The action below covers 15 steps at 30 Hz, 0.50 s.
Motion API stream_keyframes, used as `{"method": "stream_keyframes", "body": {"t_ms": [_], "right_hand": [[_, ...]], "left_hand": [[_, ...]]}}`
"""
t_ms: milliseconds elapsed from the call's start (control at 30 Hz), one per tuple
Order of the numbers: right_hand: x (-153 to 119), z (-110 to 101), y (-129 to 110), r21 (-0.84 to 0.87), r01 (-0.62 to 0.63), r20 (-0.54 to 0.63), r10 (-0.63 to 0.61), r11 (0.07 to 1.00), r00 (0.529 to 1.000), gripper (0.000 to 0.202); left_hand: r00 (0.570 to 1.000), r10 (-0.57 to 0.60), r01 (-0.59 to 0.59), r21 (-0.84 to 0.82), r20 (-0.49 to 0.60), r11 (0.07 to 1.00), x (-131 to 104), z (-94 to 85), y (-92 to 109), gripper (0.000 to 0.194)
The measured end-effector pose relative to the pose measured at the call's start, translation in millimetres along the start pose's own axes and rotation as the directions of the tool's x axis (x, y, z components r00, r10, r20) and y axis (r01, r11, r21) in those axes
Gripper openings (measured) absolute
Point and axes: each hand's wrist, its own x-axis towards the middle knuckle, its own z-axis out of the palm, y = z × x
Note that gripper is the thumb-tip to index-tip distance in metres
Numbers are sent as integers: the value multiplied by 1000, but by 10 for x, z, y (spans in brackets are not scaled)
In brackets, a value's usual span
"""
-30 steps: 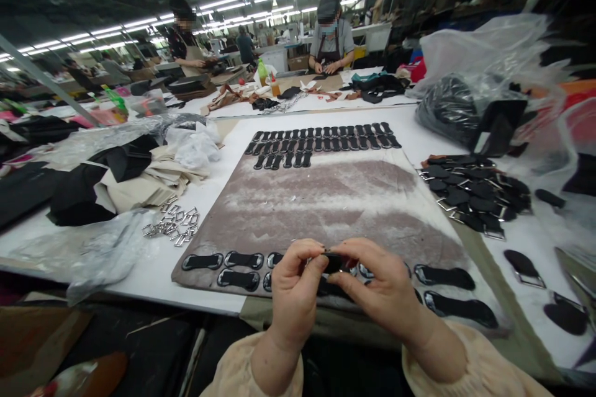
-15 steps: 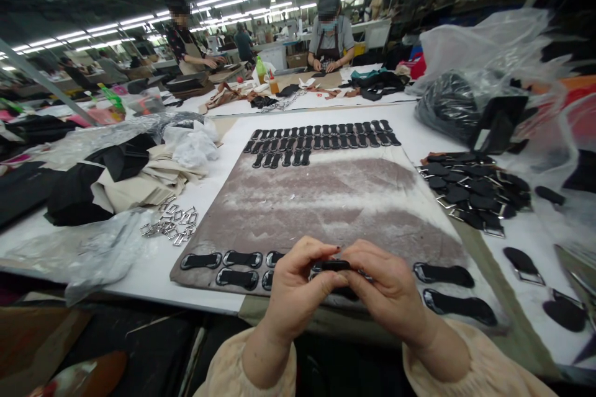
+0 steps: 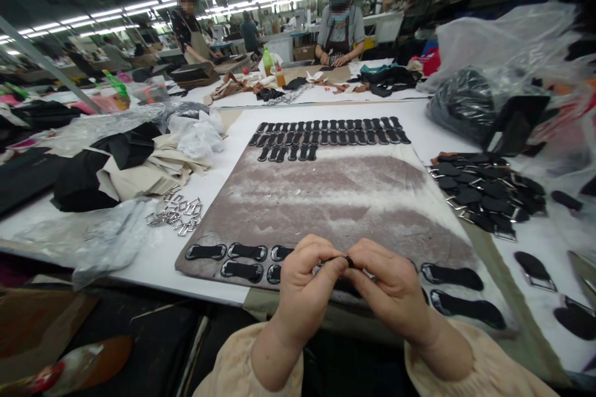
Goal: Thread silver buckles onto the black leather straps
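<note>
My left hand (image 3: pixel 307 282) and my right hand (image 3: pixel 388 276) meet over the front edge of a padded brown board (image 3: pixel 298 211). Between their pinched fingertips is a small black tab (image 3: pixel 349 261), mostly hidden by the fingers. Flat black tabs with wide rounded ends and shiny rims lie along the front of the board, some (image 3: pixel 246 252) left of my hands and some (image 3: pixel 451 275) right of them. More such tabs (image 3: pixel 326 136) stand in close rows at the board's far side. Whether a metal ring is in the held tab, I cannot tell.
Left of the board are loose metal rings (image 3: pixel 179 214), plastic bags (image 3: pixel 107 236) and cream and black material (image 3: pixel 135 170). On the right lies a heap of black tabs with metal rings (image 3: pixel 488 192), near a bagged black bundle (image 3: pixel 465 102). Across the table a co-worker (image 3: pixel 342 25) handles dark pieces.
My fingertips have closed further over the black tab, so less of it shows. The whole view has shifted slightly, with the board sitting a little farther right.
</note>
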Motion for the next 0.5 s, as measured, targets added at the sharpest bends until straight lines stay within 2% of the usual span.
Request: {"method": "stream_keyframes", "body": {"t_ms": [67, 133, 200, 267, 367, 500], "right_hand": [[-9, 2, 19, 57, -56, -23, 57, 997, 998, 19], [-11, -3, 35, 105, -83, -50, 89, 991, 995, 16], [-9, -9, 46, 128, -85, -73, 95, 988, 993, 12], [-6, -12, 48, 142, -76, -79, 88, 987, 993, 12], [-5, -11, 40, 155, -59, -71, 71, 986, 995, 13], [-11, -11, 32, 108, -41, -66, 49, 993, 997, 13]], "left_hand": [[998, -66, 67, -96, 5, 993, 12, -13, -36, 13], [990, -138, 139, -247, 20, 959, 11, -27, -79, 25], [985, -164, 170, -316, 48, 933, 4, -37, -107, 30], [991, -115, 127, -239, 63, 963, 0, -40, -108, 22], [999, 21, -19, -51, 40, 999, 3, -38, -75, 10], [995, 102, -103, 78, 15, 992, -5, -32, -44, 10]]}}
